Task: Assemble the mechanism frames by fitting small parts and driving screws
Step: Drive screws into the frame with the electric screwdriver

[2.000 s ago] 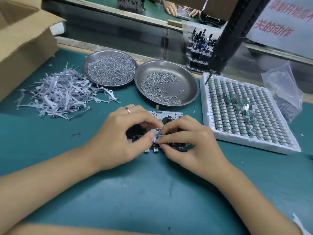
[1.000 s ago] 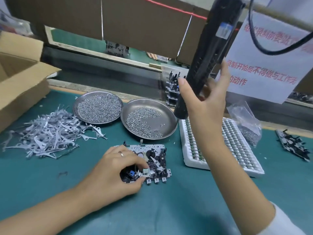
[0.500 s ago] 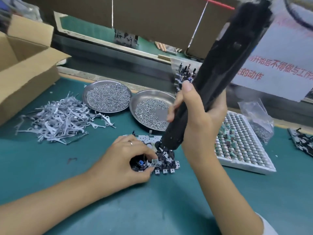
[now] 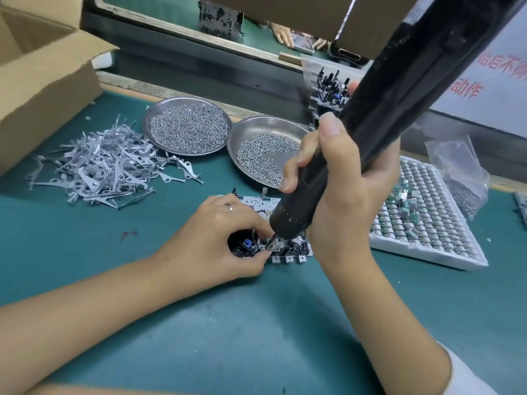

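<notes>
A white metal mechanism frame (image 4: 288, 253) with black and blue parts lies flat on the green mat in the middle. My left hand (image 4: 216, 238) grips its left end, thumb and fingers curled round the edge near the blue part. My right hand (image 4: 339, 189) is wrapped round a black electric screwdriver (image 4: 379, 109) that slants down from the upper right. Its bit tip touches the frame just beside my left fingertips. The frame's middle is hidden behind the tool and my hands.
Two steel dishes of screws (image 4: 188, 129) (image 4: 265, 155) sit behind the frame. A pile of grey metal levers (image 4: 105, 169) lies left, beside a cardboard box (image 4: 42, 78). A white foam tray (image 4: 427, 223) of small parts and a plastic bag (image 4: 459, 172) stand right.
My right hand left the frame, reached up for the hanging screwdriver and brought it down until the bit met the frame. My left hand stayed on the frame.
</notes>
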Tool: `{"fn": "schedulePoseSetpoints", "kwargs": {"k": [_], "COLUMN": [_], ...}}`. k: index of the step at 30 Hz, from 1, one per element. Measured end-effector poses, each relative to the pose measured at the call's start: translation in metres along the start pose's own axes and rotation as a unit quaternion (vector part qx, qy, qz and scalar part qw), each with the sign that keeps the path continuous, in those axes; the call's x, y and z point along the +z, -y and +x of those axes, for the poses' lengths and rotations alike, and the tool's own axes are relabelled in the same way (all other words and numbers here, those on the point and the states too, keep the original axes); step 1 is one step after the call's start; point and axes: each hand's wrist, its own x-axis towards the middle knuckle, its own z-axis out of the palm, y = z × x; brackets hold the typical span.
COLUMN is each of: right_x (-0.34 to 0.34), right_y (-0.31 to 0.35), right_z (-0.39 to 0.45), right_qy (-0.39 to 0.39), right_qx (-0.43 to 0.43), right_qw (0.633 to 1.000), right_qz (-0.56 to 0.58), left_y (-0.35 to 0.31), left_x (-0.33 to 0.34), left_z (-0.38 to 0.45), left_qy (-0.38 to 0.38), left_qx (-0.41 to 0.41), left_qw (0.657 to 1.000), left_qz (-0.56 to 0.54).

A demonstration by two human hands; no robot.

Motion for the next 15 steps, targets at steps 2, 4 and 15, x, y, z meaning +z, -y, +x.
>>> {"fn": "schedulePoseSetpoints", "kwargs": {"k": [2,4,15], "right_x": [0.0008,0.0012,0.0014], "right_y": [-0.0002,-0.0001,-0.0018], "right_z": [-0.0003,-0.0004,-0.0012], "right_qy": [-0.001,-0.003,0.004], "right_qx": [-0.002,-0.003,-0.011], "right_qw": [1.000,1.000,1.000], "right_qz": [0.000,0.001,-0.010], "left_y": [0.0006,0.0011,0.0016], "left_x": [0.0003,0.0009,0.0013], "left_z": [0.0000,-0.0002,0.0001], "left_qy": [-0.001,-0.002,-0.003], "left_qx": [0.001,-0.001,0.000], "left_qw": [1.000,1.000,1.000], "left_qz": [-0.001,-0.002,-0.007]}}
